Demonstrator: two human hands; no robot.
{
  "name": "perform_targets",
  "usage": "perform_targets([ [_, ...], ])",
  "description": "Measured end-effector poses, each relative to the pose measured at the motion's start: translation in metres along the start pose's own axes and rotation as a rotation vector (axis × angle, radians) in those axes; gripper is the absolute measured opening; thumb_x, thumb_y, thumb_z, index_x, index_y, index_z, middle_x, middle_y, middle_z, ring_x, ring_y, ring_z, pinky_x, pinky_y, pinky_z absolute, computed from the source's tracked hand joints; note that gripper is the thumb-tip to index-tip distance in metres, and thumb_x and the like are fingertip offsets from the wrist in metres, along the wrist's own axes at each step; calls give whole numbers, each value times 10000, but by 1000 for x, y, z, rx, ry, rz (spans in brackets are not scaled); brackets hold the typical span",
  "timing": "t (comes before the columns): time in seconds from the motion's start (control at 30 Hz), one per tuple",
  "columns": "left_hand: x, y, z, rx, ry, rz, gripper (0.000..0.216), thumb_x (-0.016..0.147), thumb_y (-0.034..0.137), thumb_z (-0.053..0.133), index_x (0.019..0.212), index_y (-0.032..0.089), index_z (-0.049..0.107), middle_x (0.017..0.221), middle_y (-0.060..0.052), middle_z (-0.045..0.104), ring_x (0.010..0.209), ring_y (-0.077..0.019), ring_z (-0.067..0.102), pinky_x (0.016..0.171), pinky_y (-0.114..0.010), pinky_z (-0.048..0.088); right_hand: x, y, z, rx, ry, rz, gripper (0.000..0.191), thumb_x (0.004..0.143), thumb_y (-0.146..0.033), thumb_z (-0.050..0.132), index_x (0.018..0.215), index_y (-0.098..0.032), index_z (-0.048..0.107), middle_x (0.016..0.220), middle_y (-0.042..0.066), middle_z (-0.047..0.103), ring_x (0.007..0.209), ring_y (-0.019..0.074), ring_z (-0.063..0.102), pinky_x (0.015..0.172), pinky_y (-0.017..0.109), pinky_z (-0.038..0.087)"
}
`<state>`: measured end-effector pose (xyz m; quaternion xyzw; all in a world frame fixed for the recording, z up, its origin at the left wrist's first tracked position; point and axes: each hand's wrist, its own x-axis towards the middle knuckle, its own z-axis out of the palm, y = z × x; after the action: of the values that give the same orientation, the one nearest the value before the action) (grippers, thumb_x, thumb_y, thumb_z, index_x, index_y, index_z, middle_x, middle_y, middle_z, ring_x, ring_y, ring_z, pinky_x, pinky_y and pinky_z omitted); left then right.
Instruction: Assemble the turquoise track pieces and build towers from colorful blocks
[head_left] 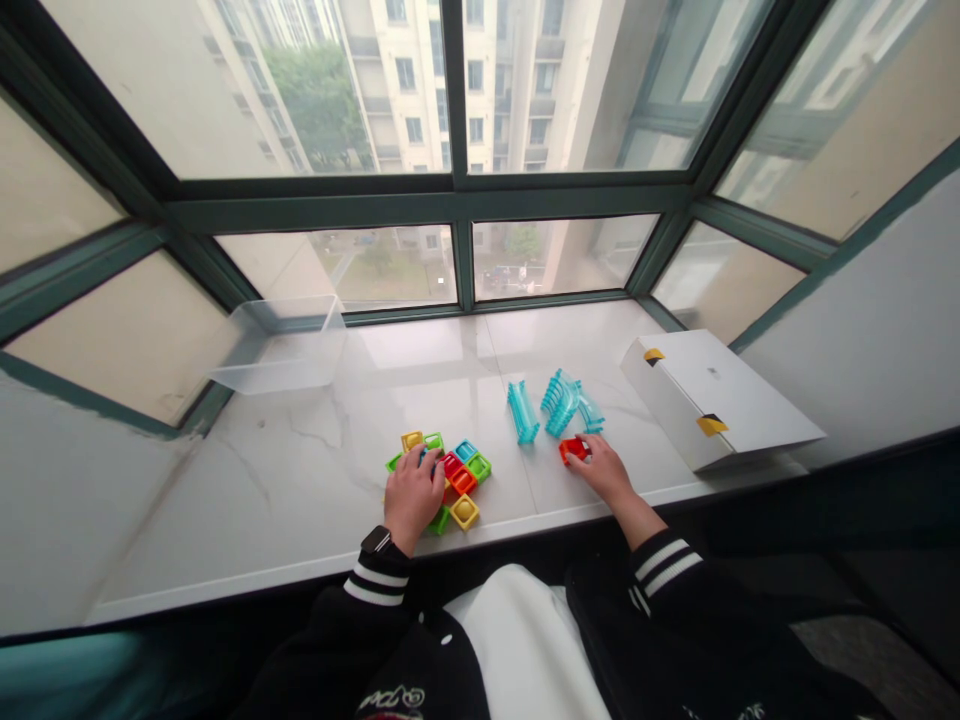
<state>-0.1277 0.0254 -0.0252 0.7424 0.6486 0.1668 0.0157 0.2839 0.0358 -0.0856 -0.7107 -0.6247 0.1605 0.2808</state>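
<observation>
My left hand [415,495], with a watch on its wrist, lies over a cluster of small square plastic toy blocks. Its fingers are curled down, and a blue block [427,457] shows among the fingertips; the palm hides part of the pile. Red blocks [463,481], a green block [478,466], a light blue block [465,450] and a yellow block [465,512] sit beside it. To the right, my right hand [602,468] pinches a red block [574,450] on the sill. Just beyond that hand are turquoise curved track pieces [560,402] and a straight turquoise track piece [523,412].
A clear plastic bin [281,375] stands at the back left by the window. At the right lies a white box [720,395] with yellow-and-black tabs. The marble sill [300,530] ends at a front edge close to my body. Window frames [420,210] enclose the far side.
</observation>
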Motion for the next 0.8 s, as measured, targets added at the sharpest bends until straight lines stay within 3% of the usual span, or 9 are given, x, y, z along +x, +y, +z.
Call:
perform_targets([
  [0.4,0,1,-2,-8,4,-5,387,1074,377,441,1353,268,686,1453,-106,655,1325,-325,593,1066,-461,531,-3,-9,-9,37,28,-34,503,848,-466,655,1282,-219,707,1291,141,680,1203,327,649,1077,487,529],
  [0.6,1,0,-1,-56,16,-11,428,1070,370,439,1435,231,615,1460,-112,664,1351,-320,588,1134,-467,491,-18,-40,-27,130,172,-153,289,936,-406,608,1120,-250,767,1158,142,705,1194,348,634,1138,536,485],
  [0.7,1,1,-2,-65,13,-23,437,1072,372,436,1452,231,600,1462,-111,668,1372,-313,583,1150,-466,481,-30,-60,-25,240,92,-210,250,977,-408,591,1078,-269,773,1129,119,718,1066,310,678,1036,485,555],
  [0.8,1,2,-3,-76,1,-15,439,1079,380,431,1460,244,600,1482,-94,664,1386,-299,582,1156,-454,478,-38,-78,-11,314,-101,-282,246,993,-402,584,1077,-262,768,1066,98,726,895,255,694,883,433,602],
])
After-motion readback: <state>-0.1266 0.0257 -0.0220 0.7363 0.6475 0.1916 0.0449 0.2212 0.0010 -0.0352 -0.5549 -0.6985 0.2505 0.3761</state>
